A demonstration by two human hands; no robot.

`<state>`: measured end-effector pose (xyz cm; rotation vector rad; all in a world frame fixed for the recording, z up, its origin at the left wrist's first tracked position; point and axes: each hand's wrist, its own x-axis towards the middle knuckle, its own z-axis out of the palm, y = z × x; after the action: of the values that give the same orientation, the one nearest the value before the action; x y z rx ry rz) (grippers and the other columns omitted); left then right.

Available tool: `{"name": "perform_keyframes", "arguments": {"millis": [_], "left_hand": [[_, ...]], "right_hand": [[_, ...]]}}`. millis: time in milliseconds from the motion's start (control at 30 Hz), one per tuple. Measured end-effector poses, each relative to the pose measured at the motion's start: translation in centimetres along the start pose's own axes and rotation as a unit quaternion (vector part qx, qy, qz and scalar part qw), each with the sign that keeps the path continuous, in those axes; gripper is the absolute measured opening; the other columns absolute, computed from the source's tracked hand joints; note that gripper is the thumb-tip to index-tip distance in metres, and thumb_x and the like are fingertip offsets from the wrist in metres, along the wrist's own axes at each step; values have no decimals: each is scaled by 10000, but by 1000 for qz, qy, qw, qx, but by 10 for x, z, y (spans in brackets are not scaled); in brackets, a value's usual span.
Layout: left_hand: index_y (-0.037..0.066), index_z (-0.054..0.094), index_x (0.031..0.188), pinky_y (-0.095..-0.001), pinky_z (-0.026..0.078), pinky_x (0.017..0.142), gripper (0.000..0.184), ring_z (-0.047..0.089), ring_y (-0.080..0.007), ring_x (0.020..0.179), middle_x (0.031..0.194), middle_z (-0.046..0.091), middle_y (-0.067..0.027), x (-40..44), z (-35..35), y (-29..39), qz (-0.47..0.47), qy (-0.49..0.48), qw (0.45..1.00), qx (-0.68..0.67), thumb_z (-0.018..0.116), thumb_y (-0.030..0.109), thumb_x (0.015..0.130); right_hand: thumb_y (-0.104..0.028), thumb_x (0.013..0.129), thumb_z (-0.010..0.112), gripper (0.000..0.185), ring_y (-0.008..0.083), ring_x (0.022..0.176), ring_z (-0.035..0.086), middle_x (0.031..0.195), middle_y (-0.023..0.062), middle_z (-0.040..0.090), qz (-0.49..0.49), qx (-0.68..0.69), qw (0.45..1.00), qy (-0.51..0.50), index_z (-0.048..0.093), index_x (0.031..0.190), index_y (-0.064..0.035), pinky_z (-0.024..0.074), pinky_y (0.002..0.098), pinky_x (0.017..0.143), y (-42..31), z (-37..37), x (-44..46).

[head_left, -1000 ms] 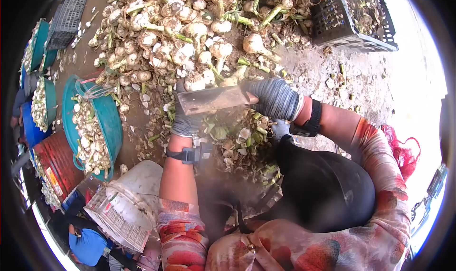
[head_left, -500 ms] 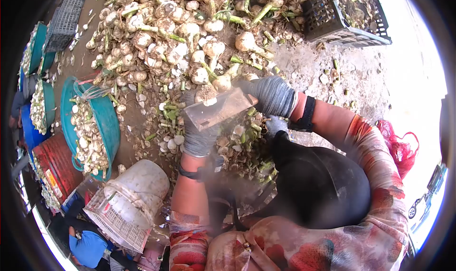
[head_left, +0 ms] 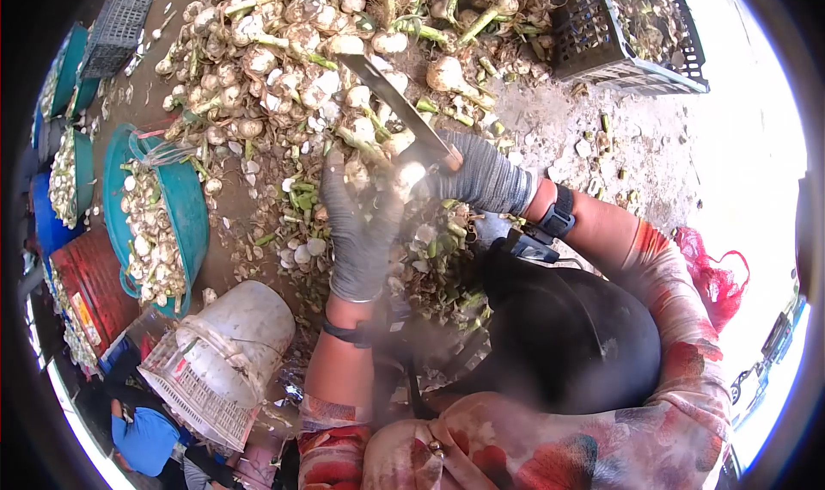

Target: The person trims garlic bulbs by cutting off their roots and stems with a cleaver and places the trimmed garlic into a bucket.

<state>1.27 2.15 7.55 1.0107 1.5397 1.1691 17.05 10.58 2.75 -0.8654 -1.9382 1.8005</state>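
My right hand (head_left: pixel 488 174), in a grey glove, is closed round the wooden handle of a wide-bladed knife (head_left: pixel 400 103). The blade points up and to the left over the heap of garlic (head_left: pixel 275 60). My left hand (head_left: pixel 359 245), also gloved, is held just left of it, fingers partly curled and blurred. A pale garlic bulb (head_left: pixel 410 179) sits at its fingertips, close to my right hand; the exact grip is smeared by motion. Cut stem pieces and garlic scraps (head_left: pixel 301 249) lie below and around both hands.
At left stands a teal basin (head_left: pixel 199 232) of trimmed garlic, with a white bucket (head_left: pixel 249 327) and a red tub (head_left: pixel 94 284) nearby. A black crate (head_left: pixel 632 64) is at the upper right. A red net bag (head_left: pixel 713 275) lies right. A person in blue (head_left: pixel 144 438) is at lower left.
The knife has swung from lying flat across the bulb in front of my left hand to pointing up and left. My left fingers have spread somewhat, and the bulb appears farther right.
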Motion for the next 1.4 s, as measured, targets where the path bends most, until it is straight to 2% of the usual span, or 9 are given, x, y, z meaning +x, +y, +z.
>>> {"name": "perform_keyframes", "arguments": {"millis": [67,200,533,667,833,1033,1200,1233,1400], "left_hand": [[46,461,1275,-390,434,974,592,546,-265,1109,1206,544,-135,3,-5,-13,-118,-19,978,-171,675,386,840],[45,575,1142,-341,477,884,246,593,-220,1001,1082,621,-109,6,-16,-45,105,-157,966,177,536,213,966],[6,612,1166,-292,458,778,276,560,-167,887,1102,609,-88,-93,-190,-2,66,306,933,178,495,146,959],[-63,493,1271,-405,391,1020,465,525,-350,1153,1193,578,-214,-162,-265,80,-255,465,585,613,605,195,901],[-20,534,1233,-455,345,1053,475,489,-338,1189,1234,558,-188,-95,-181,40,59,255,797,544,636,248,854],[60,392,1389,-506,125,1157,611,386,-325,1320,1326,511,-194,23,-43,-100,72,-43,668,740,597,247,845],[13,280,1411,-487,376,1043,732,525,-372,1175,1250,545,-259,45,-52,-127,-196,-56,807,555,588,367,849],[3,369,1356,-460,481,926,719,588,-373,1062,1195,572,-250,38,-56,-139,-141,-9,911,387,624,398,812],[49,518,1253,-399,490,901,419,604,-278,1034,1161,611,-167,-8,-67,-135,48,-100,903,416,565,260,894]], "right_hand": [[-370,835,707,423,221,912,633,995,93,668,-44,-17,999,-6,621,1123,-72,489,346,827,-7,4,-4],[-440,763,726,451,333,938,622,1008,149,634,-18,-172,983,-65,619,1036,-97,495,391,803,-7,-6,-11],[-250,845,621,205,382,724,621,752,194,635,120,-273,954,25,623,890,-50,495,415,670,29,-37,-26],[-293,866,621,249,382,722,613,751,199,630,131,-287,945,84,621,901,-46,491,422,674,36,-36,-29],[-357,898,592,298,375,757,606,797,184,630,124,-234,962,67,621,966,-68,477,428,684,26,-24,-16],[-368,873,622,299,376,722,624,745,191,629,135,-227,964,39,632,957,-81,487,434,672,43,-12,-31],[-357,861,612,276,382,750,634,779,190,641,170,-208,963,-7,609,969,-104,491,457,677,49,-5,-47],[-319,850,607,241,375,773,640,786,180,639,107,-256,961,6,595,966,-109,494,467,683,52,0,-47],[-242,801,606,190,368,803,643,794,160,642,66,-322,942,-74,588,927,-101,497,472,688,16,11,-35]]}}
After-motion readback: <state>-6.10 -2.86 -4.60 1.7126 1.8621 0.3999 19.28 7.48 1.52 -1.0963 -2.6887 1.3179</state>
